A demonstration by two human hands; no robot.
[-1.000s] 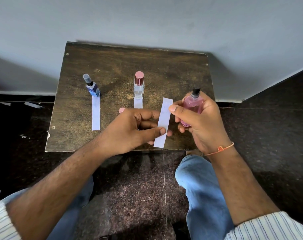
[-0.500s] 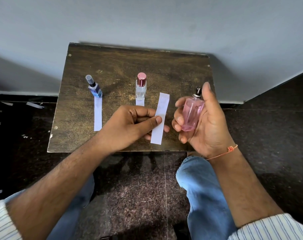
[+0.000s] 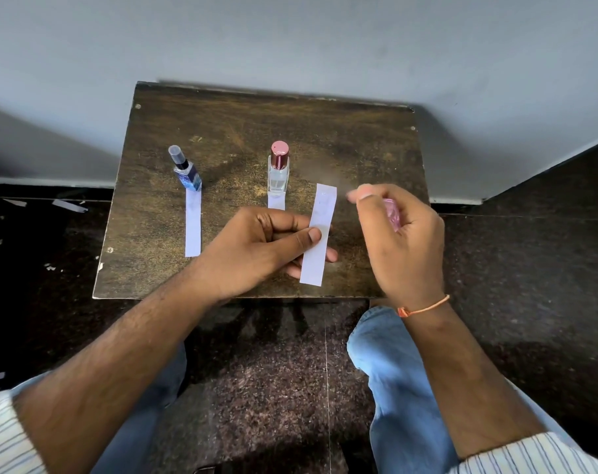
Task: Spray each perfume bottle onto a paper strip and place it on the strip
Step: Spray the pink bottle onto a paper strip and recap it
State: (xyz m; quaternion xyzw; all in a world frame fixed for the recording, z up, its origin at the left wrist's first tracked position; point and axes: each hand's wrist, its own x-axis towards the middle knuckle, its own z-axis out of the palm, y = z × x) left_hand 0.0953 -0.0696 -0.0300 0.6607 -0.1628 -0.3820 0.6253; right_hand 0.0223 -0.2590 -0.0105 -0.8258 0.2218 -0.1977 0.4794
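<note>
The left hand (image 3: 256, 248) pinches a paper strip (image 3: 318, 234) betw. thumb and fingers, above the surface (image 3: 242, 131). At 3 o'clock of it, the right hand (image 3: 401, 237) has a closed grip around the pink bottle (image 3: 392, 213), mostly hidden; nozzle not visible. Blue bottle (image 3: 187, 174) and clear bottle (image 3: 278, 172) stand on strip ends at 11–12 o'clock.
</note>
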